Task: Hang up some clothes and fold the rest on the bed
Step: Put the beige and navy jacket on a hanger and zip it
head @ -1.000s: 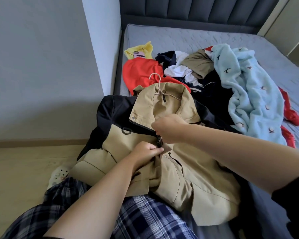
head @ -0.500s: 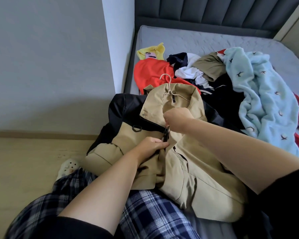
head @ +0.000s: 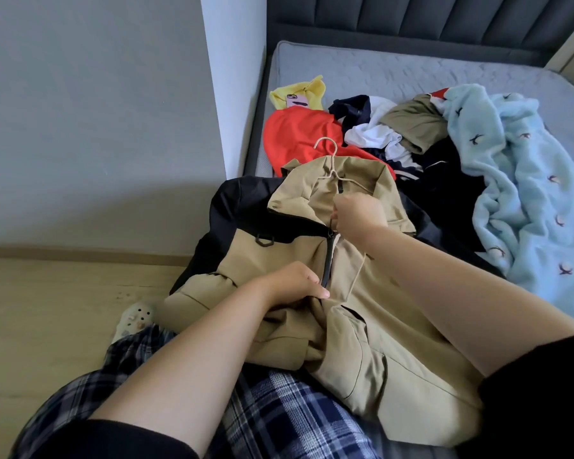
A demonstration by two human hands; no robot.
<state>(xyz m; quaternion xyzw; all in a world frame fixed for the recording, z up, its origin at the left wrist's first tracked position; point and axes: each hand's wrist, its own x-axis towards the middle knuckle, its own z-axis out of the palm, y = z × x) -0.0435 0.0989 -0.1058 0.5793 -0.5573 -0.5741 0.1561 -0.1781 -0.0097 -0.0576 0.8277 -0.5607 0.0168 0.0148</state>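
A tan and black jacket lies at the near corner of the bed, partly over my lap, with a beige wire hanger inside its collar. My right hand pinches the zipper pull high on the jacket's front, just below the collar. The black zipper runs closed from there down to my left hand, which grips the jacket fabric at the zipper's lower part. Behind the jacket sits a pile of clothes: a red garment, a yellow one, white, navy and olive pieces.
A light blue fleece spreads over the right of the bed. A pink phone rests on the yellow garment. A grey wall and white pillar stand left of the bed. Wooden floor and my shoe lie lower left.
My right hand has slid up the jacket front with the zipper pull, closing more of the zipper. My left hand keeps holding the fabric lower down.
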